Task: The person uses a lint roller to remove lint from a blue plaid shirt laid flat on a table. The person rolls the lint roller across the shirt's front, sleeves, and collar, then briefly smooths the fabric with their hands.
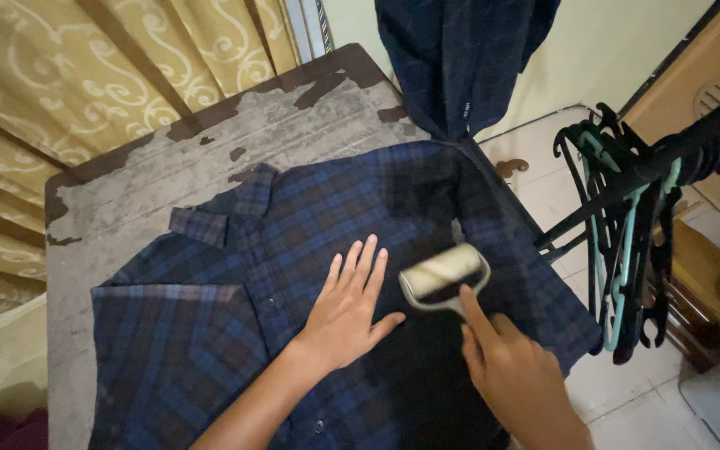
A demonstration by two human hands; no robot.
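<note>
shirt flat on table, L hand on shirt, lint roller just R of it, hangers far R, curtain behind

- Dark blue plaid shirt, spread flat, collar toward the upper left, filling the frame's centre and lower left
- Lint roller, pale roll, lying on the shirt right of centre

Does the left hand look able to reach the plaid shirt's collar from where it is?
Probably yes: the left hand lies flat on the dark blue plaid shirt, and only open fabric separates it from the collar.
</note>
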